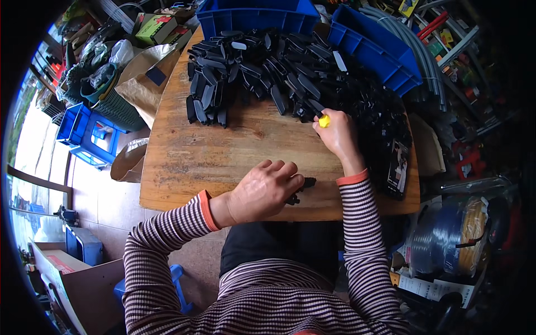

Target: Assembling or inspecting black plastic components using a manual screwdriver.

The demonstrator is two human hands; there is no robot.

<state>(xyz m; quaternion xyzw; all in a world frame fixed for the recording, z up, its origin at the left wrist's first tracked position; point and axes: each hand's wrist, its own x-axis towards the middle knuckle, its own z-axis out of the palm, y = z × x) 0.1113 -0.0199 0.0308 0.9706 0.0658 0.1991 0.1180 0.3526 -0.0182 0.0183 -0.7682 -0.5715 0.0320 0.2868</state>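
Observation:
My left hand [259,191] is curled near the front edge of the wooden table [223,151]. Its fingers are closed on a small black plastic part [307,182], which is mostly hidden below them. Farther off, my right hand [340,137] grips a tool with a yellow end [324,121]; a dark length reaches from it toward the black pieces, and its exact kind is unclear. Just beyond that hand lies a large heap of flat, elongated black plastic pieces [273,67]. Smaller black parts [382,111] are piled to its right.
Two blue plastic bins [259,22] [377,50] stand at the table's far side. A phone-like device with a lit picture [397,167] lies at the right edge. Left of the table are a brown paper bag [146,78] and a blue crate [89,134]. Coiled tubing [441,245] sits at right.

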